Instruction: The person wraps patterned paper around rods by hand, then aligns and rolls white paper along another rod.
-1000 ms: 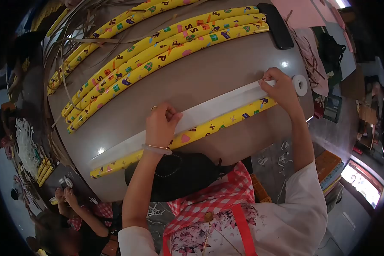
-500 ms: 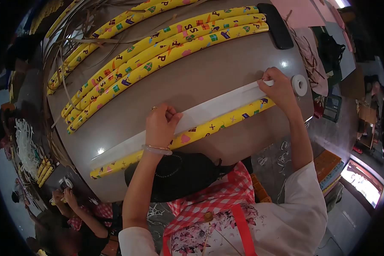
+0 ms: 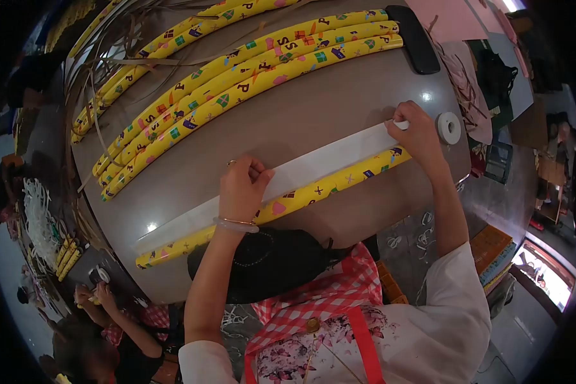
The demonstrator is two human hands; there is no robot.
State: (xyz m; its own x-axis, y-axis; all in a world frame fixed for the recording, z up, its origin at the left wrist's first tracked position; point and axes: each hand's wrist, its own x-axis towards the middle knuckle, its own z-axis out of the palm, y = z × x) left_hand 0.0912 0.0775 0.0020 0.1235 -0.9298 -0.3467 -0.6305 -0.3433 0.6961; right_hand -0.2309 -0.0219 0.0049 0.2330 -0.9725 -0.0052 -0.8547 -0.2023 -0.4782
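A long yellow patterned roll [image 3: 336, 184] lies slantwise across the table, with a white paper flap [image 3: 326, 155] spread along its far side. My left hand [image 3: 242, 191], wearing a ring and bracelets, is closed at the middle of the white flap; its fingertips are pinched and what they grip is too small to make out. At the flap's right end my right hand [image 3: 416, 131] pinches the white edge between thumb and fingers. A white tape roll [image 3: 448, 128] lies just right of my right hand.
Several yellow patterned rolls [image 3: 243, 88] lie at the back, their right ends against a black block [image 3: 414, 40]. Brown strips [image 3: 118, 61] are tangled at the back left. A black cap [image 3: 262, 265] is at the near edge. Another person's hands [image 3: 96, 296] work at lower left.
My right hand has shifted very slightly left at the flap's end. My left hand stays in place. The other person's hands at lower left have moved a little.
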